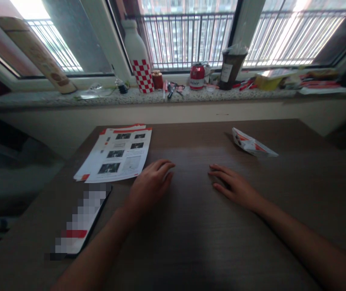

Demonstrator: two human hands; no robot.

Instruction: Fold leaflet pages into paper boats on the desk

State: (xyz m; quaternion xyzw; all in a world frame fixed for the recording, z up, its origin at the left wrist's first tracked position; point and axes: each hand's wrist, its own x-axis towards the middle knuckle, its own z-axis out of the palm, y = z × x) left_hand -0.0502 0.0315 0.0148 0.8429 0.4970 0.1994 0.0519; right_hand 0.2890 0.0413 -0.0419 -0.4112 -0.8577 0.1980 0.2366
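My left hand (152,181) rests on the dark wooden table (191,242), its fingers loosely bent and apart, nothing in it. Just beyond its wrist side, a small stack of printed sheets (135,163) with pictures and red-orange marks reaches up to the hand. A phone-like flat object (82,222), its face pixelated, lies left of my left forearm. Across a gap, my right hand (235,185) lies on the tabletop with fingers spread and holds nothing. Farther back on the right is a small clear packet (253,144) with orange and white print.
Behind the table runs a stone windowsill (94,102). On it stand a red-checkered white bottle (142,72), a red can (197,76), a dark plastic cup (231,68), a leaning long tube (36,56) and a yellow container (268,81). Windows with railings rise behind.
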